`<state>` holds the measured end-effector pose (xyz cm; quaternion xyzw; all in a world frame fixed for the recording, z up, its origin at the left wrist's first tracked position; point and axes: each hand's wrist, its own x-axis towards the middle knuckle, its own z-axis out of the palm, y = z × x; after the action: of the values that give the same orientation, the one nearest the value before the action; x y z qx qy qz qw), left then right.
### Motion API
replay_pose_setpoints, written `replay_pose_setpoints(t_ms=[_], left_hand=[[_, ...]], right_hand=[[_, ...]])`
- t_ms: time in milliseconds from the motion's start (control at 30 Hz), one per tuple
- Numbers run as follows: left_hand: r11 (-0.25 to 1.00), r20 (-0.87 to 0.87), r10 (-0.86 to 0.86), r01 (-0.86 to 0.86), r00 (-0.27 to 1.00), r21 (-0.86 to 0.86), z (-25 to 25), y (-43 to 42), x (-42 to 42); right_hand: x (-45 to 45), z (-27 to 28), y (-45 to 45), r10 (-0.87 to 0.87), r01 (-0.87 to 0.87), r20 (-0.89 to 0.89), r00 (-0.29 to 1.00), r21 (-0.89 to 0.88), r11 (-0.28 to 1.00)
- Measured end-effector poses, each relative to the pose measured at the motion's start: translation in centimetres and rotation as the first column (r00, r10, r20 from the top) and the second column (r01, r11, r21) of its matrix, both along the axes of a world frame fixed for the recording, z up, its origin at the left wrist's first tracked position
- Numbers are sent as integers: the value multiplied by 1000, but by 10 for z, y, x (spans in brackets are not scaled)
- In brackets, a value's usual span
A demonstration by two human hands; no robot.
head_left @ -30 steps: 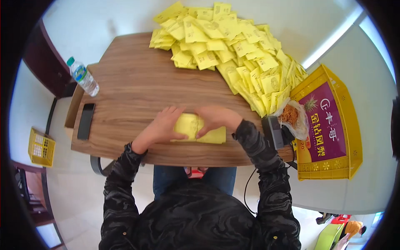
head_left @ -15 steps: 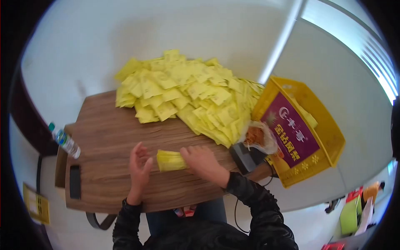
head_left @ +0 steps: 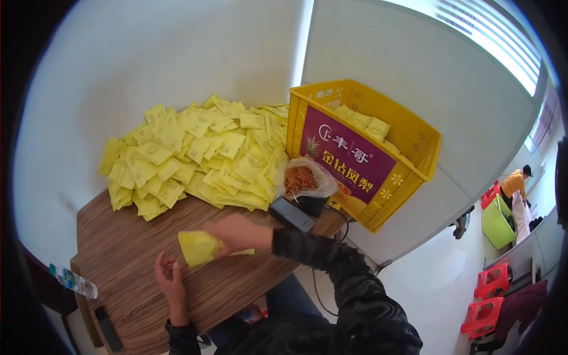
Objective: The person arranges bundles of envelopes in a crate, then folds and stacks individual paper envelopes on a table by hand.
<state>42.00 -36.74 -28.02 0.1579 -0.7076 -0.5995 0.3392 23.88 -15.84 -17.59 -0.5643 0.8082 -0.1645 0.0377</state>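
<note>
My right hand (head_left: 236, 233) is closed round some yellow packets (head_left: 199, 247) just above the wooden table (head_left: 136, 260); it is slightly blurred. To the left of them is my left hand (head_left: 170, 280), its fingers apart and nothing in it. Behind both hands lies a large heap of yellow printed packets (head_left: 195, 154). A clear plastic bag of orange-brown bands (head_left: 300, 179) rests by a dark grey box (head_left: 292, 214), right of the heap.
A yellow crate (head_left: 414, 148) with a purple label holds more packets at the right. A water bottle (head_left: 74, 281) and a black phone (head_left: 108, 328) are at the left. Far right, a person in orange (head_left: 513, 183) bends near a green container (head_left: 498, 226) and red stools (head_left: 492, 281).
The view has swung right, bringing the crate's contents and the far person into fuller view. My left hand has let go of the packets and moved apart; my right hand now grips them.
</note>
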Motion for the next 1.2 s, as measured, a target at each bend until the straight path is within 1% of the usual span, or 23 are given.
replay_pose_setpoints(t_ms=[33, 100, 133, 167, 200, 233, 267, 300, 333, 400, 433, 500, 533, 567, 633, 700, 767, 967, 1100, 1200], left_hand=[[1000, 11, 0, 0, 1000, 15, 3, 1, 3], [999, 37, 4, -6, 999, 52, 6, 3, 9], [998, 35, 3, -5, 999, 58, 7, 5, 9], [997, 36, -13, 11, 999, 71, 8, 7, 10], [996, 36, -29, 26, 999, 83, 9, 8, 11], [995, 31, -45, 42, 999, 94, 10, 8, 11], [993, 25, -61, 58, 998, 105, 11, 7, 10], [992, 18, -65, 62, 998, 108, 11, 7, 9], [992, 14, -64, 62, 998, 108, 10, 7, 8], [993, 14, -68, 66, 998, 99, 6, 7, 10], [993, 17, -73, 71, 997, 92, 5, 7, 9], [995, 34, -74, 72, 997, 68, 1, 4, 7], [997, 53, -62, 59, 997, 50, -2, 3, 6], [998, 72, -49, 47, 996, 33, -5, 2, 4], [999, 93, -48, 47, 994, 22, -11, 5, 4], [999, 111, -20, 23, 994, -28, -12, 5, 2], [997, 134, 13, -2, 991, -83, -12, 5, 1], [991, 191, 30, -5, 981, -133, -11, 7, 1], [977, 191, 44, -2, 981, -211, -8, 9, -1], [977, 196, 24, 18, 980, -213, -7, 7, -1]], right_hand=[[-12, 17, 9, 30, -24, 78, 997, -77, 997], [-38, 59, 40, -18, 98, 254, 967, -306, 947], [-44, 98, 61, -116, 229, 293, 949, -390, 892], [-63, 123, 82, -278, 389, 305, 911, -414, 823], [-62, 171, 106, -334, 427, 267, 904, -559, 710], [-74, 198, 131, -405, 594, 435, 804, -562, 576], [-91, 217, 150, -569, 603, 348, 745, -715, 354], [-114, 232, 181, -533, 619, 424, 732, -742, 258], [-136, 243, 215, -464, 601, 460, 758, -768, 221], [-165, 254, 285, -561, 704, 529, 637, -695, 144], [-174, 252, 298, -566, 703, 528, 633, -698, 134], [-172, 238, 369, -703, 807, 505, 501, -567, 168], [-164, 220, 389, -764, 853, 478, 433, -492, 175], [-164, 210, 405, -820, 894, 442, 364, -413, 174], [-189, 211, 429, -914, 960, 339, 224, -241, 146], [-198, 197, 451, -973, 993, 206, 105, -74, 92], [-211, 183, 477, -998, 996, 58, 7, 92, 13], [-225, 175, 479, -1000, 979, -7, -22, 203, -23], [-228, 173, 478, -998, 953, -59, -31, 299, -47], [-230, 172, 479, -994, 935, -104, -32, 349, -66]])
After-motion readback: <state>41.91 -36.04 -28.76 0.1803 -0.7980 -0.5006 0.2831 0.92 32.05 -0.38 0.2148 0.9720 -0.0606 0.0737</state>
